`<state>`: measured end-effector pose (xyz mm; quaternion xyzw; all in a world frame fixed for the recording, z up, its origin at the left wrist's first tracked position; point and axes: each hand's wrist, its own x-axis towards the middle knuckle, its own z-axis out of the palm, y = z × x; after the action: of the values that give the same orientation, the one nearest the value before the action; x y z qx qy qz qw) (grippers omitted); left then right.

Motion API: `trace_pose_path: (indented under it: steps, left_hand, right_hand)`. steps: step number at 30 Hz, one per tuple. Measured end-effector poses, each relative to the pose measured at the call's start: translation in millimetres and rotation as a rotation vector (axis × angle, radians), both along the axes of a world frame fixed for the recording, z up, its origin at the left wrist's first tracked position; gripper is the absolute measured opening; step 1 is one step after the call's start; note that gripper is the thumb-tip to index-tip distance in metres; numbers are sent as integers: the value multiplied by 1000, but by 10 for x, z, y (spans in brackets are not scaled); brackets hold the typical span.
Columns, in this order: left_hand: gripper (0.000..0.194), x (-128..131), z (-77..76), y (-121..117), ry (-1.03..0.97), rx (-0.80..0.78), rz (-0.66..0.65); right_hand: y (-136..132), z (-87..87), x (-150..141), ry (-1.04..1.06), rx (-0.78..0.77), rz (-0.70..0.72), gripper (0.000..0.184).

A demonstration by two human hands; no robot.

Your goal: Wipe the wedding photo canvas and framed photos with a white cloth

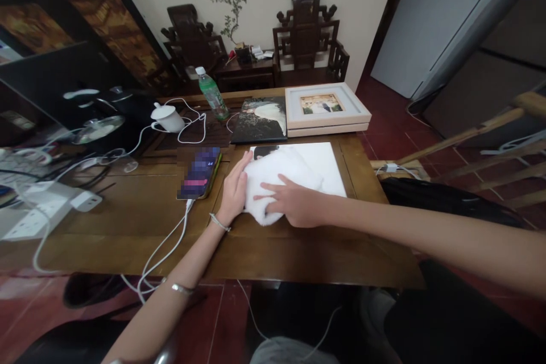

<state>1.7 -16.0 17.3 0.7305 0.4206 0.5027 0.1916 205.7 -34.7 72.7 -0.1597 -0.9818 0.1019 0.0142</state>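
Note:
A white fluffy cloth [267, 173] lies bunched over a white picture panel [328, 165], which has a dark printed patch near its far left corner. My right hand [296, 202] rests on the cloth with fingers spread, pressing it against the panel. Along the left edge of the panel, my left hand [234, 190] stands with its fingers stretched out, touching the cloth's side. Much of the panel's picture is hidden under the cloth.
Behind the panel lie a dark photo panel [260, 119] and stacked framed pictures [328, 107]. Left are a phone [200, 173] on a cable, a green bottle [212, 92], a lidded white cup [168, 118], a glass-lidded pot [100, 131] and a power strip [36, 213].

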Motion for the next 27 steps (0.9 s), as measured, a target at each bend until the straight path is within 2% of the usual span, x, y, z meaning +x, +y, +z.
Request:
trace_pose_path:
  steps: [3, 6, 9, 12, 15, 17, 20, 23, 27]
  left_hand:
    - [51, 8, -15, 8, -5, -17, 7]
    - [51, 15, -27, 12, 19, -52, 22]
    - [47, 23, -34, 26, 72, -92, 39]
    - [41, 32, -34, 51, 144, -121, 22]
    - [37, 42, -26, 68, 186, -132, -2]
    - [35, 48, -19, 71, 194, -131, -8]
    - [35, 52, -16, 69, 194, -125, -9]
    - [33, 41, -37, 75, 201, -120, 12]
    - [29, 9, -90, 96, 231, -108, 79]
  right_hand:
    - [-35, 55, 125, -7, -77, 63, 50]
    - [-24, 117, 313, 5, -203, 36, 54]
    - [105, 170, 519, 24, -303, -23, 54]
    - [338, 185, 698, 53, -302, -118, 41]
    - [552, 136, 775, 89, -248, -238, 40]
    - [624, 75, 727, 124, -189, -314, 43]
    - [617, -6, 499, 191, -123, -455, 42]
    - [574, -12, 165, 234, -193, -573, 43]
    - [661, 76, -216, 267, -291, -596, 47]
